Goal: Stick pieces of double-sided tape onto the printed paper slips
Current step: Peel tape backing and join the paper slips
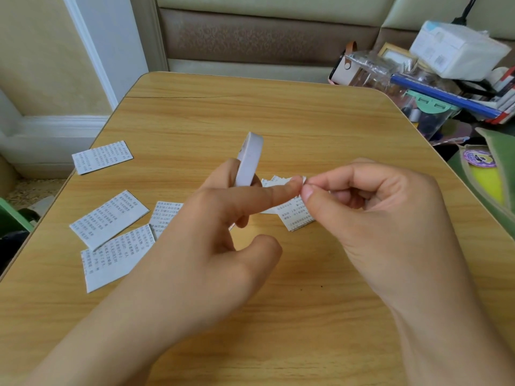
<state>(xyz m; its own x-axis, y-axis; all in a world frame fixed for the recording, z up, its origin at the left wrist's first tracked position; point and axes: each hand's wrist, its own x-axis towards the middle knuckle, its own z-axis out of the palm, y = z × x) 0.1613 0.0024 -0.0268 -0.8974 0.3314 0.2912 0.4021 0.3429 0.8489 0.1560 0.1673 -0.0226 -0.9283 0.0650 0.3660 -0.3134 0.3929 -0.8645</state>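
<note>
My left hand (223,218) holds a white roll of double-sided tape (249,160) upright above the table, its index finger stretched toward the right. My right hand (370,215) pinches a small white piece of tape (303,180) between thumb and forefinger, right at the left index fingertip. Under both hands lies a small pile of printed paper slips (296,217), partly hidden. More printed slips lie on the left: one far left (101,156), one nearer (108,218), one at the front (117,257), and one half hidden by my left hand (165,215).
The wooden table (250,112) has rounded far corners. At the back right stand a clear storage box (423,110), a blue folder (446,97), a tissue pack (457,48) and a green pouch (485,179). A padded headboard runs behind.
</note>
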